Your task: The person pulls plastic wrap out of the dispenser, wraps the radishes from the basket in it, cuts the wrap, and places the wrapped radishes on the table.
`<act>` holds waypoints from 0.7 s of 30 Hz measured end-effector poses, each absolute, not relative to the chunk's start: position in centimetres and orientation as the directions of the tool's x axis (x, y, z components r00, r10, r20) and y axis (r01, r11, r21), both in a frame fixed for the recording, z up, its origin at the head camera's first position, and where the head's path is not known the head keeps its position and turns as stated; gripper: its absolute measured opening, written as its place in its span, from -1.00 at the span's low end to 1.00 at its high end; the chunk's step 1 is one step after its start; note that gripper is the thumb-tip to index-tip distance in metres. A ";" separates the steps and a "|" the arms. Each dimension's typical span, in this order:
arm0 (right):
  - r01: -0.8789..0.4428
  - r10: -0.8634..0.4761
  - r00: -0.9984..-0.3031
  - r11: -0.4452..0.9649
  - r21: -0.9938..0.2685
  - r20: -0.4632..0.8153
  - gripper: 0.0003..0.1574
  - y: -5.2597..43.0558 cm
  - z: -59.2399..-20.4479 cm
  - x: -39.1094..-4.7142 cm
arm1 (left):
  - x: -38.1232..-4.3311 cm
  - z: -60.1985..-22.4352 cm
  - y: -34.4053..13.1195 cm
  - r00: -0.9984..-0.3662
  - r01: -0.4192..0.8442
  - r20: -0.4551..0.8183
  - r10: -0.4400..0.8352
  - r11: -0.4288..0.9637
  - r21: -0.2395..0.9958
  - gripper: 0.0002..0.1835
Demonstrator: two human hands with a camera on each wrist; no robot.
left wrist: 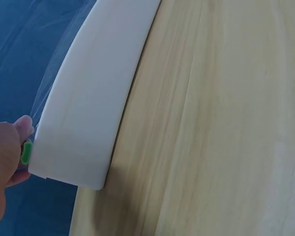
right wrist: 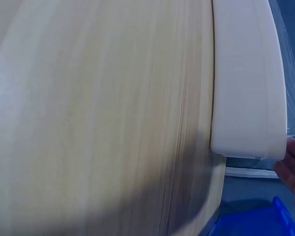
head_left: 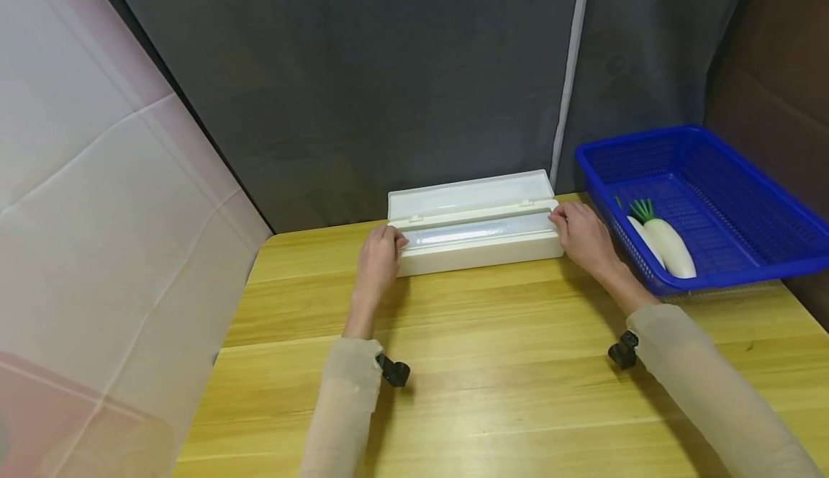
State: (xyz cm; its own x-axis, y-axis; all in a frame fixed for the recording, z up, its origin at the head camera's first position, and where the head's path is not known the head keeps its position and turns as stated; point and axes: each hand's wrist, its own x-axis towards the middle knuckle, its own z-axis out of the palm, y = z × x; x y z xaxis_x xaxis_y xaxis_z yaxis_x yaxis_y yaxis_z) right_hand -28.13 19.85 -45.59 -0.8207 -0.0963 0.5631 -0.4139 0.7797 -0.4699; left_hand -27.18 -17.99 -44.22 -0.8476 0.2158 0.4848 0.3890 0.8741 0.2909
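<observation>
Left hand (head_left: 378,258) and right hand (head_left: 583,235) pinch clear film (head_left: 479,230)

Head view: a smooth white box (head_left: 482,253) sits on the wood-grained table (head_left: 466,363), long axis left to right, lid (head_left: 469,195) open behind. Left wrist view: here alone, a green tab (left wrist: 26,152) shows beside the hand. Right wrist view: rounded box corners, creased film.

Head view: from above the table (head_left: 492,399), facing forward and down, widest and farthest off. Left-wrist view: close, angled down at the left end of the white box (head_left: 481,253). Right-wrist view: likewise close, at its right end. All three share box and table; head and right-wrist also share the blue basket (head_left: 719,226).
</observation>
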 end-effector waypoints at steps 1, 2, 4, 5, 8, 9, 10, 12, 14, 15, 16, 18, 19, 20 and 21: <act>-0.412 -0.095 -0.821 0.780 -0.471 0.562 -0.84 19.8 -45.6 -28.2 | -27.2 -44.2 -18.1 -0.839 0.402 0.493 0.230 0.872 0.277 -0.84; -0.412 -0.095 -0.822 0.780 -0.471 0.562 -0.84 19.8 -45.6 -28.2 | -27.2 -44.1 -18.2 -0.830 0.416 0.500 0.245 0.870 0.264 -0.85; -0.412 -0.095 -0.822 0.780 -0.471 0.562 -0.84 19.7 -45.5 -28.2 | -27.3 -44.0 -18.3 -0.814 0.441 0.512 0.275 0.865 0.238 -0.86; -0.412 -0.095 -0.821 0.780 -0.471 0.562 -0.84 19.7 -45.5 -28.2 | -27.4 -44.0 -18.4 -0.809 0.450 0.513 0.286 0.863 0.229 -0.87; -0.415 -0.094 -0.818 0.779 -0.470 0.567 -0.85 19.6 -45.4 -28.2 | -27.4 -43.8 -18.6 -0.809 0.463 0.500 0.309 0.859 0.219 -0.89; -0.417 -0.093 -0.819 0.775 -0.475 0.567 -0.85 19.6 -45.4 -28.3 | -27.5 -43.7 -18.7 -0.813 0.464 0.492 0.313 0.858 0.222 -0.90; -0.421 -0.094 -0.819 0.769 -0.481 0.567 -0.85 19.5 -45.3 -28.3 | -27.5 -43.7 -18.7 -0.817 0.463 0.483 0.315 0.857 0.225 -0.91; -0.430 -0.091 -0.819 0.751 -0.502 0.566 -0.86 19.4 -45.3 -28.4 | -27.5 -43.6 -18.7 -0.822 0.466 0.472 0.320 0.854 0.232 -0.91; -0.442 -0.088 -0.822 0.723 -0.531 0.563 -0.85 19.4 -45.3 -28.6 | -27.7 -43.6 -18.8 -0.813 0.479 0.480 0.329 0.847 0.230 -0.91; -0.448 -0.087 -0.822 0.708 -0.546 0.562 -0.85 19.3 -45.3 -28.7 | -27.7 -43.6 -18.8 -0.807 0.486 0.486 0.335 0.844 0.226 -0.91; -0.454 -0.084 -0.822 0.695 -0.558 0.564 -0.85 19.3 -45.2 -28.8 | -27.8 -43.6 -18.9 -0.800 0.496 0.493 0.342 0.840 0.222 -0.91; -0.451 -0.069 -0.827 0.674 -0.585 0.558 -0.85 19.2 -45.2 -28.9 | -27.9 -43.7 -18.9 -0.785 0.515 0.509 0.353 0.829 0.219 -0.92; -0.449 -0.061 -0.831 0.661 -0.601 0.553 -0.85 19.2 -45.2 -29.0 | -27.9 -43.7 -18.9 -0.779 0.523 0.516 0.357 0.824 0.220 -0.92; -0.445 -0.053 -0.835 0.651 -0.615 0.548 -0.85 19.2 -45.2 -29.0 | -27.9 -43.7 -18.9 -0.775 0.530 0.519 0.360 0.818 0.223 -0.93; -0.442 -0.044 -0.838 0.639 -0.629 0.543 -0.86 19.2 -45.1 -29.0 | -27.9 -43.7 -18.9 -0.776 0.531 0.519 0.359 0.815 0.230 -0.93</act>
